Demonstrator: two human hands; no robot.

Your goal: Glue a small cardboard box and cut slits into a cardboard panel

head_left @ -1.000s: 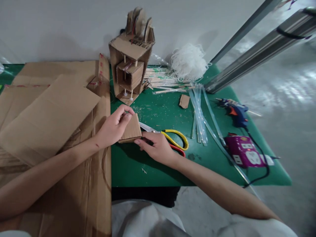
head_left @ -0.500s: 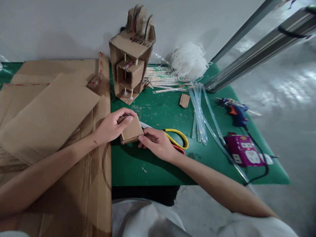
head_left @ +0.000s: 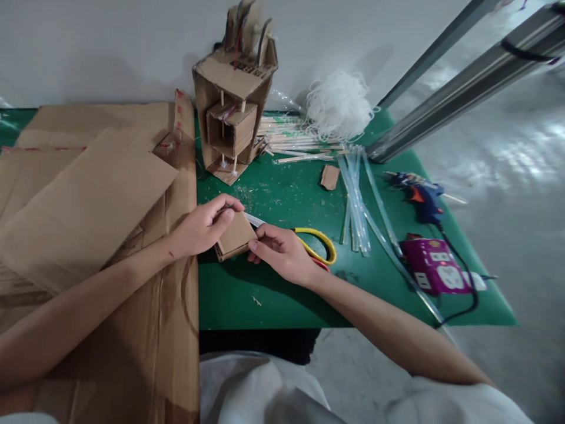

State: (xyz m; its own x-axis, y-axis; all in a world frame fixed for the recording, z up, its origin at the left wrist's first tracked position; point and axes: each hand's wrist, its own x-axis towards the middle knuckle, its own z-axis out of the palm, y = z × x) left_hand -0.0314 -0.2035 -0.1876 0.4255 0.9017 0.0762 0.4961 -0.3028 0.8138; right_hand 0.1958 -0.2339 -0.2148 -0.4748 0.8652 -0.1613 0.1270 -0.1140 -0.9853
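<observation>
Small cardboard block (head_left: 237, 233) held between two hands

It is over the green table top (head_left: 265, 312), just right of the large cardboard sheets (head_left: 92, 200). The left hand (head_left: 205, 227) holds its far left side, fingers curled narrow, thumb over the upper face; the right hand (head_left: 285, 253) pinches its near right corner between thumb and fingers. Neither hand is nearer, both touching it. The upper face looks roughly square, so no long axis can be told. The scissors (head_left: 327, 241) lie just beyond, partly hidden

Head-worn view, forward and down
</observation>
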